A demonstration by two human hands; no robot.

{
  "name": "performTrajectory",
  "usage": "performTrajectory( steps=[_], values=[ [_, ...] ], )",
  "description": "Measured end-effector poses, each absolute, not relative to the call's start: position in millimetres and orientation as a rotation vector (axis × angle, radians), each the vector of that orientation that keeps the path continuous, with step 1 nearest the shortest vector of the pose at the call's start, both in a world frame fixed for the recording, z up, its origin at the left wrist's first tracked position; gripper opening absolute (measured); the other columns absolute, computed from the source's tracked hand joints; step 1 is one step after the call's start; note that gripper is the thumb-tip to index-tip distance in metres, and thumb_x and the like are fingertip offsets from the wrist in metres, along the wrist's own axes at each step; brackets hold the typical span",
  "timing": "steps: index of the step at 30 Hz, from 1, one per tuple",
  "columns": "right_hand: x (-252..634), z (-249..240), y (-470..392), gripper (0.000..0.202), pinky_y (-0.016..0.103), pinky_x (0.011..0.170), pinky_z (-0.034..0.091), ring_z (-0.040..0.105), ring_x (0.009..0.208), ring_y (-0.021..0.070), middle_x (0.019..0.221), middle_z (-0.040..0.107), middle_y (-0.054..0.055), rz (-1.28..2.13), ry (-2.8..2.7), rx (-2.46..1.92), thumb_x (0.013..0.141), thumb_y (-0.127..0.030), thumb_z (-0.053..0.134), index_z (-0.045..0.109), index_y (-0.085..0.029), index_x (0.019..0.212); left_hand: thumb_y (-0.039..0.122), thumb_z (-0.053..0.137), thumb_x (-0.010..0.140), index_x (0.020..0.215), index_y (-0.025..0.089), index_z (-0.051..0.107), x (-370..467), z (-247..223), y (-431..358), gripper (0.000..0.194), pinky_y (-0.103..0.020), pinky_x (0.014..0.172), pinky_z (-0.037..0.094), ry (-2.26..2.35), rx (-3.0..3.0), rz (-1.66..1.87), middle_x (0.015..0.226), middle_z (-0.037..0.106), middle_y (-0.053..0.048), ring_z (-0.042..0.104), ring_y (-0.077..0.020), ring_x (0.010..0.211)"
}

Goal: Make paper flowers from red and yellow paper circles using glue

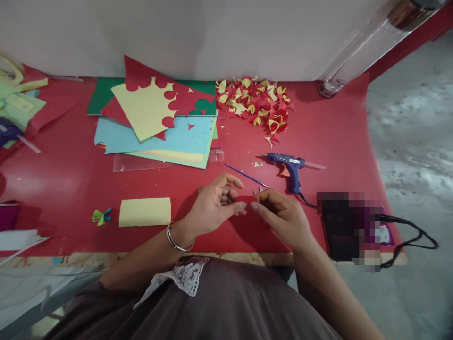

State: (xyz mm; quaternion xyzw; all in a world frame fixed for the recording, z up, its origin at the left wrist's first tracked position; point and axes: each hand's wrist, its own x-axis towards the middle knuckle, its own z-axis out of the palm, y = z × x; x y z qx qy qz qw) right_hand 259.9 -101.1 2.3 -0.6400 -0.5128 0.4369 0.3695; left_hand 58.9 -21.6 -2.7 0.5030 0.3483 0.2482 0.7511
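Observation:
A small red paper piece is pinched between my two hands above the red table. My left hand grips its left side with thumb and fingers. On its right side, the thumb and fingers of my right hand hold it too. The tips of what look like scissors or tweezers show beside my right hand, the rest hidden under it. A thin blue stick lies just beyond my hands. To the left of my left hand lies a pale yellow paper strip.
A blue glue gun with its cable lies right of centre. Colored paper sheets are stacked behind, beside a pile of red and yellow cuttings. A green and blue paper piece lies left, a dark object right.

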Motion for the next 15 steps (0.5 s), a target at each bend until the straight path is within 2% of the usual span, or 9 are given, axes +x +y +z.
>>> performTrajectory(
  steps=[4, 10, 15],
  values=[
    [264.5, 7.5, -101.8, 0.025, 0.027, 0.051, 0.039, 0.051, 0.055, 0.0125, 0.065, 0.061, -0.002, 1.157, -1.227, -1.656, 0.097, -0.045, 0.072, 0.071, -0.022, 0.087, 0.025, 0.083, 0.087, 0.109, 0.021, 0.054, 58.6, -2.4, -19.4, 0.037, -0.02, 0.061, 0.052, 0.775, 1.07, 0.552, 0.075, 0.067, 0.006, 0.08, -0.0153, 0.07],
    [261.1, 5.6, -103.9, 0.023, 0.027, 0.052, 0.042, 0.054, 0.056, 0.0135, 0.068, 0.063, -0.001, 1.122, -1.189, -1.652, 0.095, -0.045, 0.074, 0.074, -0.022, 0.094, 0.029, 0.08, 0.089, 0.111, 0.022, 0.052, 59.8, -6.5, -22.0, 0.037, -0.023, 0.064, 0.053, 0.781, 1.127, 0.573, 0.078, 0.064, 0.006, 0.08, -0.0164, 0.072],
    [257.5, -0.6, -105.5, 0.019, 0.027, 0.056, 0.041, 0.052, 0.061, 0.013, 0.073, 0.063, -0.001, 1.05, -1.284, -1.667, 0.096, -0.038, 0.07, 0.07, -0.022, 0.087, 0.025, 0.075, 0.088, 0.118, 0.023, 0.055, 62.5, -4.0, -24.8, 0.036, -0.025, 0.067, 0.049, 0.873, 1.403, 0.544, 0.079, 0.066, 0.005, 0.068, -0.0122, 0.068]
  ],
)
